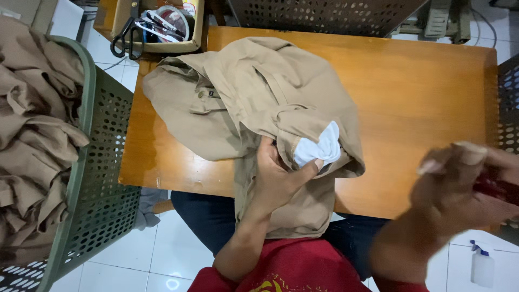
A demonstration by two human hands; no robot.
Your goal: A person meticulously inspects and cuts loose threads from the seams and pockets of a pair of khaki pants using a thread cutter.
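**Blurred hand, loose garment at the edge**

Red shirt (281,273) sits nearest me at bottom centre. From left: perforated green basket (92,178) of crumpled tan cloth; left hand (275,178) pinching the white lining (319,148) of the soft khaki garment (254,103), mid-frame, which may slide off the glossy tabletop (421,92). Right hand (459,189) clenches something dark red; I can't identify it.

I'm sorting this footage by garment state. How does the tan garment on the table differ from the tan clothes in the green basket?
The tan garment lies alone, spread over the wooden table; the tan clothes are many, heaped crumpled in the green basket. The garment shows a white lining pulled out, pinched by the left hand; the heap shows none and nobody touches it. Both look like the same tan cloth.
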